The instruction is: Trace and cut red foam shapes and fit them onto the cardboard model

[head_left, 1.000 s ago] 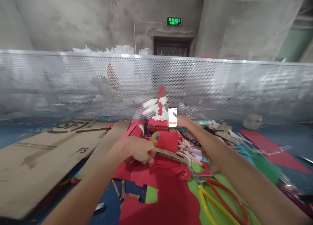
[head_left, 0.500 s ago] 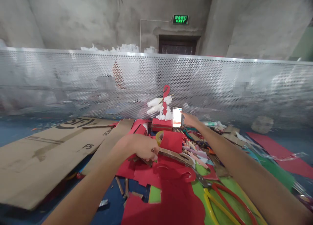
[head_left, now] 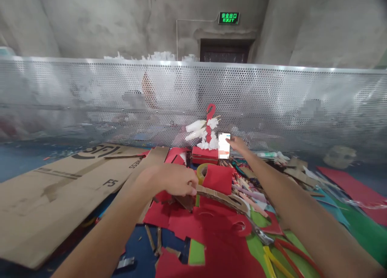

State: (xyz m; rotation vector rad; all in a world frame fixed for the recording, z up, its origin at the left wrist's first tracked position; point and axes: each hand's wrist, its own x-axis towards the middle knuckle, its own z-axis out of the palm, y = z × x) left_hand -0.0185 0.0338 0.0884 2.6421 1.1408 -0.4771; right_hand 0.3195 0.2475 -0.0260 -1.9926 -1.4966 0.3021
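Observation:
My left hand (head_left: 179,181) is closed on one end of a curved cardboard strip (head_left: 217,195), whose far end curls into a hook. The strip hovers over cut red paper (head_left: 217,225). My right hand (head_left: 240,145) reaches forward with a finger stretched out to the bright screen of a phone (head_left: 224,149). The phone stands upright beside a red box (head_left: 205,153); its support is hidden. Behind the box rises a red hooked stem (head_left: 210,112) with white flowers (head_left: 196,128). Scissors (head_left: 272,245) with red and yellow handles lie at the lower right.
A large flattened cardboard sheet (head_left: 60,189) covers the left side. A yellow tape roll (head_left: 201,172) sits by the red paper. Sticks and scraps (head_left: 248,189) are heaped to the right, near green sheets (head_left: 363,229). A perforated metal panel (head_left: 169,92) runs across the back.
The view has shifted slightly, moving the scene to the right. My right hand's finger has moved a little on the phone screen. My left hand keeps the cardboard strip.

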